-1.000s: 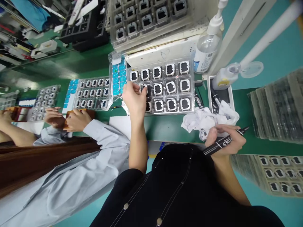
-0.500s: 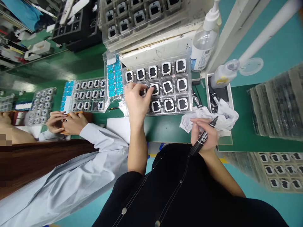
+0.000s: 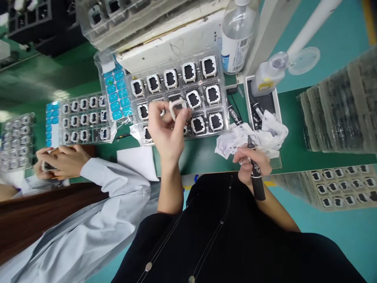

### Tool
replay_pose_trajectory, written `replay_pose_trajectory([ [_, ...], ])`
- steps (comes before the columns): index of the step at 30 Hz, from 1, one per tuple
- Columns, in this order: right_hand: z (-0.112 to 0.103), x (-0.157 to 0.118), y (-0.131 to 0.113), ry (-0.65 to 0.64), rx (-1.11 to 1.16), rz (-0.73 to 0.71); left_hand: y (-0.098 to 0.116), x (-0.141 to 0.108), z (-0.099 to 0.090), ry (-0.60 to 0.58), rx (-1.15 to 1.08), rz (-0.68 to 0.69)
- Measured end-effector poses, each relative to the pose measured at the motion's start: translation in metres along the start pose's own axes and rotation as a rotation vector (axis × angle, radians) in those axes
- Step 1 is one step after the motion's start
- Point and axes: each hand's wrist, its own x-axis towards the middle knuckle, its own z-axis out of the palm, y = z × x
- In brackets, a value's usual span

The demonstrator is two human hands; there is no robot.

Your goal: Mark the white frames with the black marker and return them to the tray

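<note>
My left hand pinches a pale square frame between thumb and fingers, tilted above the clear plastic tray. Several similar white frames with dark insides sit in the tray's compartments, and one compartment behind the held frame shows no frame. In my right hand is a black marker, its tip pointing up and away from me. Just beyond that hand lies crumpled white paper. A second black marker rests between the tray and a white box.
A pump bottle stands behind the tray. The white box holds a small bottle and markers. Stacked trays are at the right. At the left, a co-worker's hands hold something near another tray.
My left hand has lifted a frame out of the tray. The marker in my right hand has turned more upright. The view has shifted, and the co-worker's hands appear further left.
</note>
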Motion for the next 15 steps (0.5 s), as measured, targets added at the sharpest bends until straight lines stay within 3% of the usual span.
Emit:
replay_pose_trajectory([
  [4,-0.004,0.012,-0.008,-0.067,0.029,-0.014,0.018,-0.065,0.022,-0.161,-0.338,-0.279],
  [8,-0.001,0.01,-0.016,-0.078,0.044,0.146,0.006,-0.101,0.043,-0.222,-0.461,-0.493],
  [11,0.002,0.004,-0.019,-0.066,0.147,0.28,-0.004,-0.11,0.051,-0.215,-0.459,-0.526],
  [15,0.003,0.003,-0.02,-0.114,0.142,0.24,-0.007,-0.114,0.052,-0.182,-0.466,-0.483],
])
